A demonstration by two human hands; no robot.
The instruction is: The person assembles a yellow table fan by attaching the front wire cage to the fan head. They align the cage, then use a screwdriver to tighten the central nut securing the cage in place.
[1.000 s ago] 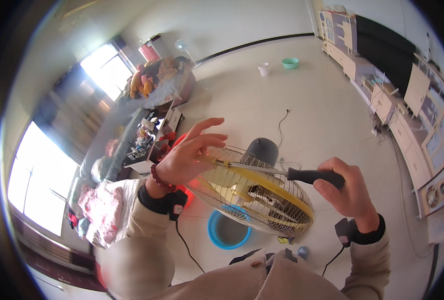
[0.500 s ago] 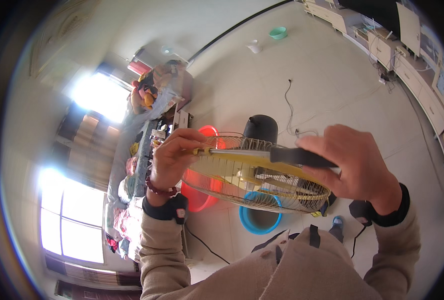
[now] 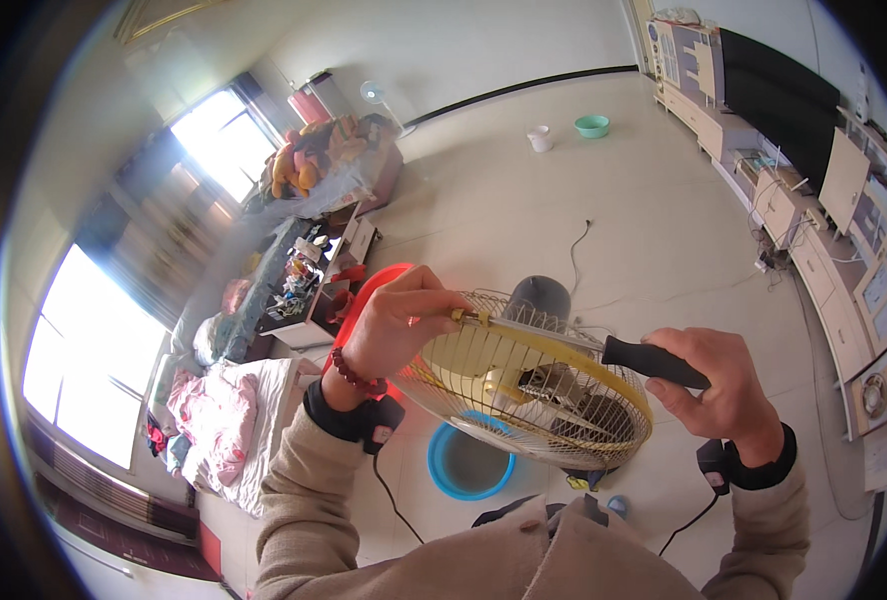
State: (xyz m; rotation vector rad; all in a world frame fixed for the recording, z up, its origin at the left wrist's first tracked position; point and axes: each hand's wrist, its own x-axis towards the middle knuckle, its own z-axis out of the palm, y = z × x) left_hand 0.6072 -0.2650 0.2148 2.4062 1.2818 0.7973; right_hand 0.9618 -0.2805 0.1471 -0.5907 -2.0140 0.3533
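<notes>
A wire-caged electric fan with a yellow rim tilts in front of me. Through its wires pale blades show. A dark rounded housing sits just behind the cage. My left hand is closed in a pinch at a small brass-coloured piece on the upper left of the rim. In my right hand is a screwdriver, held by its black handle. Its metal shaft runs leftward along the rim towards my left fingers. The tip's exact contact is too small to make out.
Below the fan are a blue basin and a red tub. Farther off stand a white bucket and a green basin. A black cable lies on the floor. Cabinets line the right; a bed is left.
My view has tipped up, bringing more of the room in. The fan and both hands appear lower. My right hand has drawn back along the screwdriver handle; my left keeps its pinch.
</notes>
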